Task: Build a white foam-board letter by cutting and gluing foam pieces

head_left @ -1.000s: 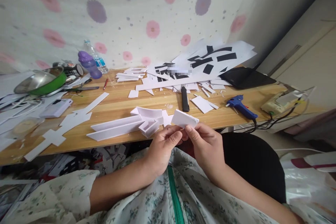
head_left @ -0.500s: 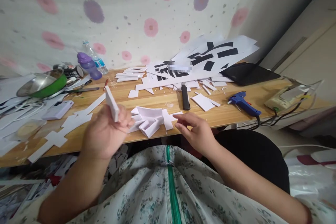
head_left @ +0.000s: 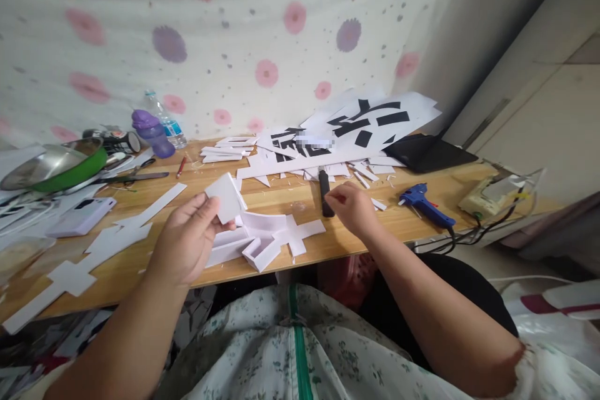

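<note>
Head view: the left hand [head_left: 187,240], centre-left of the frame, pinches a small white card [head_left: 226,197] between thumb and fingers. The card is raised above the table [head_left: 281,197] and tilted. The right hand [head_left: 355,207], centre-right, has its fingers curled at a black tool [head_left: 323,187] that lies flat on the wood. The tool sits just left of those fingertips, its long axis running almost straight up and down the frame. Whether the fingers grip it or only touch its lower end I cannot tell, since the hand hides the contact. The right hand is far nearer to the tool than the left. Lower left of the tool lies a folded paper form [head_left: 262,237], close to the table's near edge. To the right is a little bare wood, then a blue glue gun [head_left: 424,203]. Paper scraps [head_left: 360,169] crowd the upper side.
</note>
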Motion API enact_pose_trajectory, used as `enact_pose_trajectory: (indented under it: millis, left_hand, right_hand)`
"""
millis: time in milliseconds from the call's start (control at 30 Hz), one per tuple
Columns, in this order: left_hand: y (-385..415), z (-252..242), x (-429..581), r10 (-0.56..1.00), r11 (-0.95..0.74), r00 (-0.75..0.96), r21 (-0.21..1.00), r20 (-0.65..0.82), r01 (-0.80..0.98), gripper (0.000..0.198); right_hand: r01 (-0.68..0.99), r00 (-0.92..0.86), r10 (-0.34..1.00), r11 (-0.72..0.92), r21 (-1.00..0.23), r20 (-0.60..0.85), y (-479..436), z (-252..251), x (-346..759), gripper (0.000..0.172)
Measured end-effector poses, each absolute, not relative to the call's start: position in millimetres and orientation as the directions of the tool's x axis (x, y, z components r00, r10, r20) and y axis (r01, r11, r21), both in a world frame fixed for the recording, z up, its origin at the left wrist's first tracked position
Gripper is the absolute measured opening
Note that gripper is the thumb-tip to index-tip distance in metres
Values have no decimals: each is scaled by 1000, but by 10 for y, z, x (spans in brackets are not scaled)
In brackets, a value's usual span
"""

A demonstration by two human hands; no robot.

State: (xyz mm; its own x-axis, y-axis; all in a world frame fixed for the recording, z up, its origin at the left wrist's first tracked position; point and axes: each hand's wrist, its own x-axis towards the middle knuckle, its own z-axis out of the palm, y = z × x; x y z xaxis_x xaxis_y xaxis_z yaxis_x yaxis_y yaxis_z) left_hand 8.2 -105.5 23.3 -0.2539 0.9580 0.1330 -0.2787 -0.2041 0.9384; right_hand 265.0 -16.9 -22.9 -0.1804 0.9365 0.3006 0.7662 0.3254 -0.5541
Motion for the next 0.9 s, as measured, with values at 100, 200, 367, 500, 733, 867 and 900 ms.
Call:
enact_pose_trajectory:
  millis: [100, 200, 367, 500, 733, 867, 900]
  left_hand:
    - [-1042, 95, 151, 976, -149, -194, 951, 98, -269, 30]
    - [-1064, -23, 190, 994, -108, -44, 979, 102, -172, 34]
    - [-1118, -176, 161, 985, -142, 98, 990, 143, -20, 40]
    - [-1156, -212, 108, 961, -268, 127, 942, 246, 203, 35]
    - [-1188, -225, 71, 932, -354, 182, 896, 314, 267, 40]
    - [-1180, -265, 111, 938, -343, 171, 887, 303, 310, 36]
    - [-1178, -275, 120, 936, -347, 173, 882, 306, 320, 35]
  right_hand:
    - [838, -63, 972, 174, -516, 226, 68, -287, 2780, 24]
    - [873, -33, 986, 107, -475, 161, 245, -369, 2673, 42]
    - [891, -3, 997, 41, -453, 83, 422, -399, 2470, 50]
    - [847, 17, 997, 22, -531, 69, 320, -251, 2519, 45]
    - [321, -289, 957, 78, -944, -19, -762, -102, 2514, 43]
    - [246, -377, 926, 91, -965, -9, -1231, -236, 2421, 31]
    - [236, -381, 925, 89, -968, -8, -1285, -272, 2398, 29]
